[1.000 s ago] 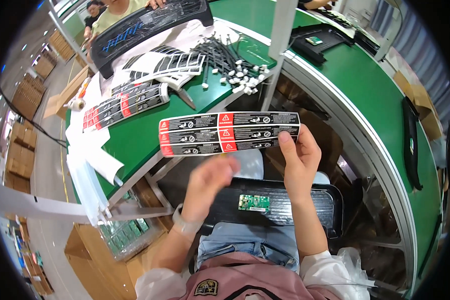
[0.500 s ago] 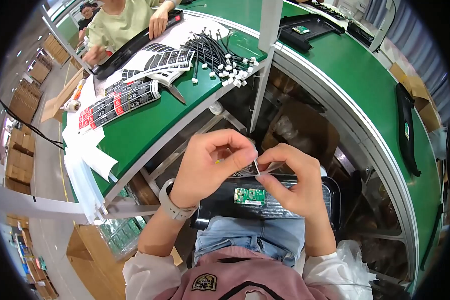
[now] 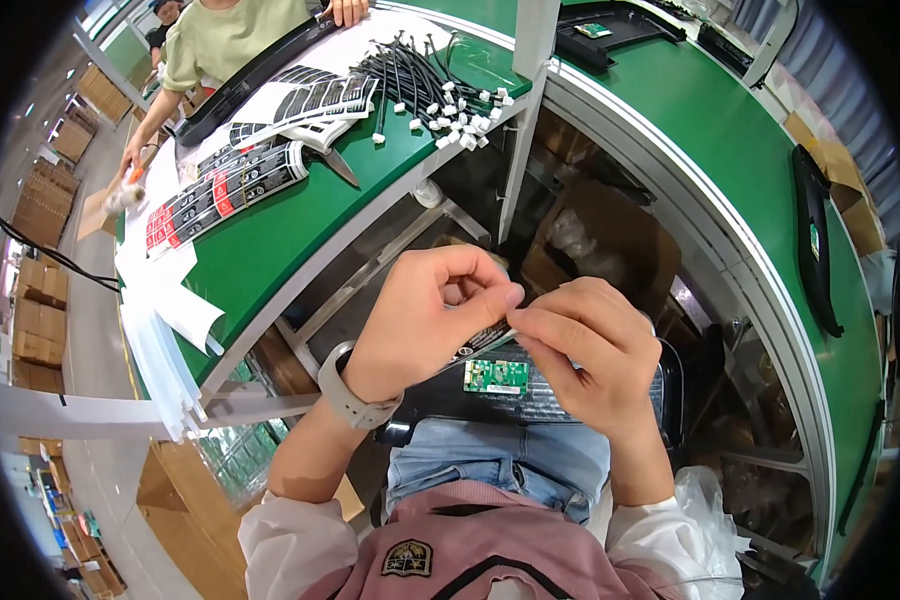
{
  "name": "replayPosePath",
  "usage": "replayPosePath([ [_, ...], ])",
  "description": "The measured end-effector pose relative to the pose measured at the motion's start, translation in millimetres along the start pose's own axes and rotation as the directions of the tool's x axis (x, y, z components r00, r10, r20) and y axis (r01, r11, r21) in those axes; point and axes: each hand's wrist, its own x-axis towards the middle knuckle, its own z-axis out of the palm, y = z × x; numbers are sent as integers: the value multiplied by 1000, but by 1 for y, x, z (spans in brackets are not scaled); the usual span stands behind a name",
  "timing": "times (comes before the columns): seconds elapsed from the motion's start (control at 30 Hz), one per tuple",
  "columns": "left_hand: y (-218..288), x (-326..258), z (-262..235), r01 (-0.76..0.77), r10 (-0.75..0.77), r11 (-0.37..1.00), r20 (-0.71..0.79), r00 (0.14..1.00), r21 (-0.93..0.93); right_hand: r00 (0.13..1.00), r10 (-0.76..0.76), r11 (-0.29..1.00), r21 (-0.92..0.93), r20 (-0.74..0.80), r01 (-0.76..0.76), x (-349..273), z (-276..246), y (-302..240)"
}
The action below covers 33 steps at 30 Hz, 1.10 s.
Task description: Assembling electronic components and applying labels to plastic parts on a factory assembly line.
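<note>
My left hand (image 3: pixel 425 315) is closed, thumb and index finger pinching a black printed label (image 3: pixel 480 346) with a pale edge. My right hand (image 3: pixel 592 350) is closed too, its fingertips pinched at the label's other end, close to my left fingertips. Much of the label is hidden behind the hands. Below them a black plastic housing (image 3: pixel 440 405) lies across my lap. In it sits a green circuit board (image 3: pixel 496 377), which neither hand touches.
On the green bench (image 3: pixel 260 260) lie printed label sheets (image 3: pixel 240 190), scissors (image 3: pixel 341 166) and a heap of black cables (image 3: pixel 410 75) with white connectors. A co-worker's hand (image 3: pixel 346 10) rests by a long black housing (image 3: pixel 255 80). A curved green conveyor (image 3: pixel 710 170) carries more housings at right.
My right hand has closed in on the left fingertips, with its fingers curling over the label's end. The label has tilted and more of its print shows. The co-worker's other hand has moved to a roll.
</note>
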Motion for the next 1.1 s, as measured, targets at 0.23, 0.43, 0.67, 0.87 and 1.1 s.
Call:
replayPosePath([
  [0.23,-31,27,-27,-155,194,963,-170,966,220,993,-97,986,-144,-60,88,0,7,6],
  [0.43,0,100,-254,194,620,688,-706,342,699,894,335,928,-62,-298,-368,-29,-20,20],
  [0.67,3,82,-438,814,670,228,-693,267,534,652,697,717,-298,298,-630,-123,-43,78],
  [0.87,46,56,-194,55,774,409,-378,508,911,730,652,672,-604,207,-429,-193,-48,116],
  [1.1,-41,-21,11,-236,546,228,77,834,944,997,-11,788,-615,-71,-35,-151,-68,51],
])
